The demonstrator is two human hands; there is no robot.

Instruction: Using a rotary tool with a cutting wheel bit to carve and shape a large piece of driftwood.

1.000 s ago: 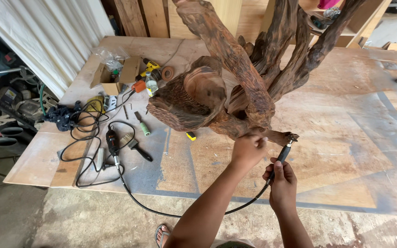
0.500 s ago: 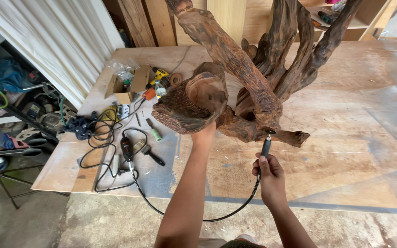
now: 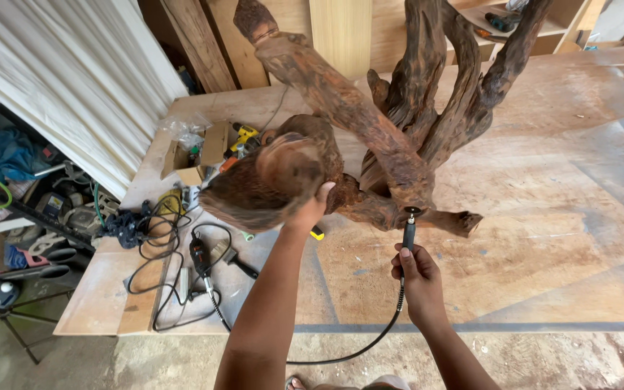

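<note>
A large reddish-brown driftwood root sculpture (image 3: 370, 137) stands on a plywood floor sheet (image 3: 543, 238), its branches rising toward me. My left hand (image 3: 310, 209) presses against the underside of its rounded lobe on the left. My right hand (image 3: 417, 278) grips a slim black rotary-tool handpiece (image 3: 408, 231), its tip touching the lower trunk of the root. A black flexible shaft (image 3: 355, 350) runs from the handpiece down and left across the floor to a black rotary tool body (image 3: 200, 256).
Tangled black cables (image 3: 153, 238), a cardboard box (image 3: 193, 155), a yellow drill (image 3: 243, 136) and small hand tools lie left of the sculpture. White corrugated sheeting (image 3: 59, 94) and cluttered shelves stand at far left. Wooden planks (image 3: 196, 43) lean at the back.
My left hand left the lower trunk near the tool and moved left onto the rounded lobe. My right hand keeps the handpiece at the trunk. The view shifted closer.
</note>
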